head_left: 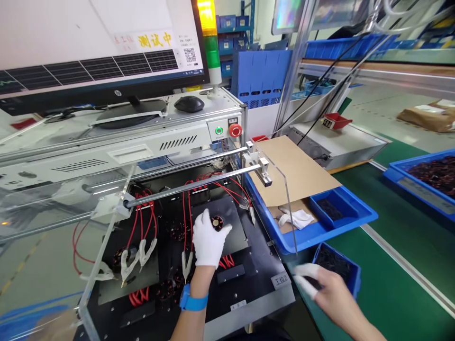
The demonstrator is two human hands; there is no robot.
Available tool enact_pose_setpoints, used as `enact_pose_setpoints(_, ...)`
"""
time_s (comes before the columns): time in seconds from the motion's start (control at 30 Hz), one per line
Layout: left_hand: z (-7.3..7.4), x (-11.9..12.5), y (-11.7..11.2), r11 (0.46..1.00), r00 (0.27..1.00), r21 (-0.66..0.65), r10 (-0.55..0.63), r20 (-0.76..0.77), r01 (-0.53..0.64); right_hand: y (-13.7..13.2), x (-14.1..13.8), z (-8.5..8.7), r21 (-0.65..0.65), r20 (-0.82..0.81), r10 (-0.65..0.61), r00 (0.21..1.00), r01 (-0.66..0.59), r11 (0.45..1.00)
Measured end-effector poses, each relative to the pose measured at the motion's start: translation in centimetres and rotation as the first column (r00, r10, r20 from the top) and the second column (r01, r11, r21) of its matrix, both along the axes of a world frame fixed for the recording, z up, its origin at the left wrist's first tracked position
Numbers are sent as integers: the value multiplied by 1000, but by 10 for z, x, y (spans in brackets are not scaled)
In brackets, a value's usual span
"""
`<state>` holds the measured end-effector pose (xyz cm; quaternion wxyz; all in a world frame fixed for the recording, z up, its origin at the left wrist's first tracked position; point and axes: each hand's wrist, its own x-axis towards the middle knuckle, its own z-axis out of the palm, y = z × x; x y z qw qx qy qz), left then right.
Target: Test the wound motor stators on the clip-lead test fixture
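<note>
My left hand, in a white glove with a blue wrist strap, reaches into the black test fixture and pinches a small round motor part on the dark pad. Red wires with white clips hang around it. My right hand, with white finger cots, rests at the rim of a small blue bin of dark parts. Its fingers are blurred and whether they hold anything is unclear.
A clear hinged cover stands raised over the fixture. A monitor, mouse and red stop button sit above. A blue tray with cardboard and a white cloth lies to the right on the green mat.
</note>
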<state>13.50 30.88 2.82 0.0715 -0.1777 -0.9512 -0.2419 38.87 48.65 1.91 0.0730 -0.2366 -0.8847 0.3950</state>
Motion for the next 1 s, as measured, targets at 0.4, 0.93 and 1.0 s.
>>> enact_pose_setpoints(0.4, -12, -12, 6, 991, 982, 14, -134, 136, 134, -34, -265, -33, -848, -168, -86, 982, -99, 521)
enact_pose_setpoints(0.93, -13, -14, 4, 988, 976, 35, -157, 149, 153, -38, -261, -33, -834, -210, -36, 977, -160, 528)
enact_pose_setpoints(1.0, -12, -14, 4, 988, 975, 34, -155, 158, 151, -39, -261, -33, -832, -216, -25, 976, -170, 528)
